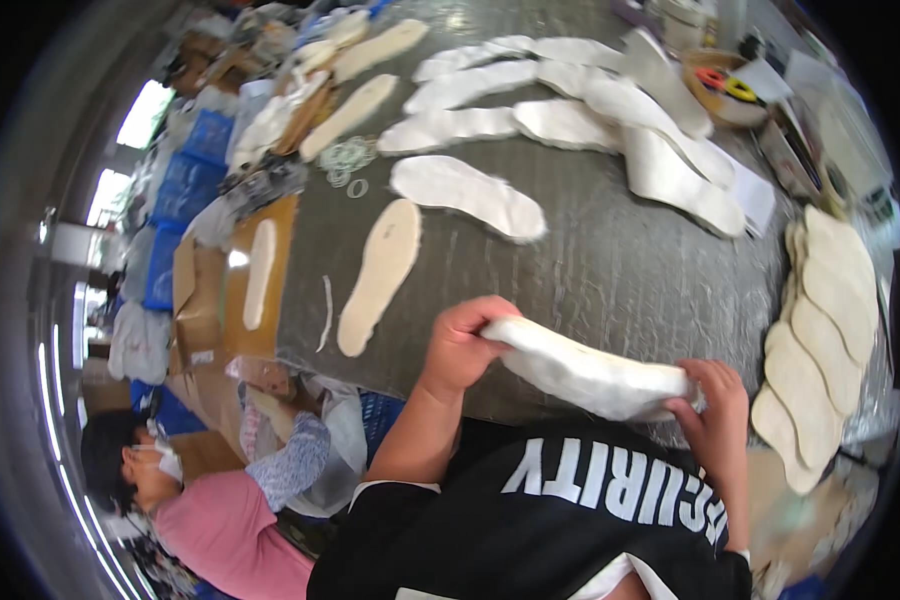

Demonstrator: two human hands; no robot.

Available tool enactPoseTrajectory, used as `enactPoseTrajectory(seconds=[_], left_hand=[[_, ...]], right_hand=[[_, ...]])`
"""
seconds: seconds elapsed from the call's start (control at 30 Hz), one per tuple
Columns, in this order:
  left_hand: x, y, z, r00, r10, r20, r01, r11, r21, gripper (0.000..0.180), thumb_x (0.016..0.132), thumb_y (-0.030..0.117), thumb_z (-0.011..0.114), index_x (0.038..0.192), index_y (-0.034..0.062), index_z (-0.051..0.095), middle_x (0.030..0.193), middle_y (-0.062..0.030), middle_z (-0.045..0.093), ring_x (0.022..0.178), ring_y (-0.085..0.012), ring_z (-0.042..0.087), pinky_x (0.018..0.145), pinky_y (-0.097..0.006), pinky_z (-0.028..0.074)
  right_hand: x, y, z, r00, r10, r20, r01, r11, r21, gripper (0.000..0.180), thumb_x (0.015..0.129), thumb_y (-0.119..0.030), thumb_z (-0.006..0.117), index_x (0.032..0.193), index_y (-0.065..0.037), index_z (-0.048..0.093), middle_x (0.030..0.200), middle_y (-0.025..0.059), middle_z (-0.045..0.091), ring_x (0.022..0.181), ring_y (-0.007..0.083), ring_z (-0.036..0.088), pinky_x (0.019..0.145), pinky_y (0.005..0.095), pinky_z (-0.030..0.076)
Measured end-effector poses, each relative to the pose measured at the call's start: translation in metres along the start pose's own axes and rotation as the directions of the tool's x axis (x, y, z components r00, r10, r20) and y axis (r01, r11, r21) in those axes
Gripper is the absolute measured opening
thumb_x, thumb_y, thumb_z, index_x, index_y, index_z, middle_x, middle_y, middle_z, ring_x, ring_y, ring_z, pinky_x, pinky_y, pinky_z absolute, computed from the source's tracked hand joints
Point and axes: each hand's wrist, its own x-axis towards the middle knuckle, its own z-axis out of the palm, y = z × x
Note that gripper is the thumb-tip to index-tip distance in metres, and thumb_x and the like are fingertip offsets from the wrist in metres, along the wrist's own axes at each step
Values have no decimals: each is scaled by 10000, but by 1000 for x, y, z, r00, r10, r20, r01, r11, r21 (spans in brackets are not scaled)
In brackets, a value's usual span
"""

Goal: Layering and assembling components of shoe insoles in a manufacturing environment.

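I hold a white insole-shaped piece (590, 375) by both ends, close to my chest at the near edge of the grey table (620, 270). My left hand (460, 345) grips its left end. Its right end is pinched in my right hand (715, 405). On the table beyond my left hand lies a beige insole (380, 275), and a white fleecy insole (467, 195) lies farther out.
Several white insoles (570, 110) are spread over the far half of the table. A fanned stack of beige insoles (820, 330) lies at the right. A basket with tape rolls (725, 90) stands far right. Another person in a pink top (230, 520) sits low at the left beside cardboard boxes (220, 300).
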Motion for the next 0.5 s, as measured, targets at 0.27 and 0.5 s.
enactPoseTrajectory(seconds=[0.27,0.5], left_hand=[[-30,58,-185,540,305,-784,-523,852,-29,271,959,119,540,1178,-40,525,1168,-156,620,1019,-216,633,795,-325,552],[-96,31,-290,167,508,-845,791,443,423,388,904,148,612,1181,-102,505,1084,-200,616,940,-314,597,797,-404,480]], right_hand=[[-10,30,6,985,141,-102,-129,985,117,411,710,-94,730,1089,-6,598,974,144,628,879,291,606,783,383,481],[-18,34,4,981,188,-47,-183,979,86,370,710,-58,716,1060,-1,611,936,157,632,868,315,611,778,393,485]])
